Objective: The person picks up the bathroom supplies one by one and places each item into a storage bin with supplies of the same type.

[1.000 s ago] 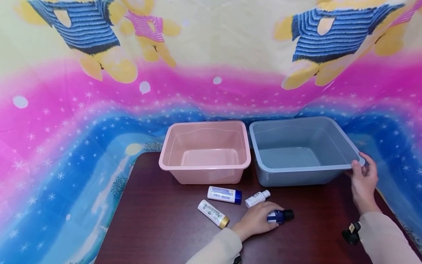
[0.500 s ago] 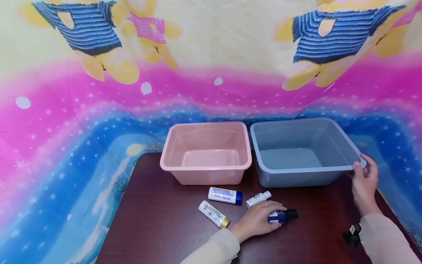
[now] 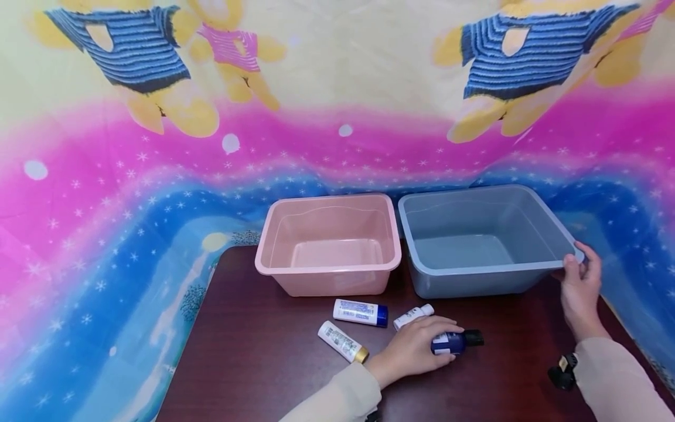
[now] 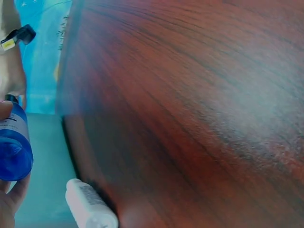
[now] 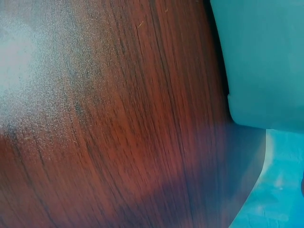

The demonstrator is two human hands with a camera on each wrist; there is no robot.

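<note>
In the head view my left hand grips a dark blue bottle with a black cap, which points right. The left wrist view shows the same blue bottle between thumb and fingers at the left edge. Just behind that hand lies a small white bottle, partly covered by it. My right hand holds the front right corner of the grey-blue basin, thumb at the front of the rim and fingers round the side. Only the basin's wall shows in the right wrist view.
Left of the grey-blue basin stands a pink basin. In front of it lie a white tube with a blue cap and a white tube with a gold cap. Both basins stand on the dark wooden table, before a patterned cloth.
The blue bottle has shifted slightly to the right in my left hand's grip, and more of it shows past the fingers. My right hand stays on the basin's rim.
</note>
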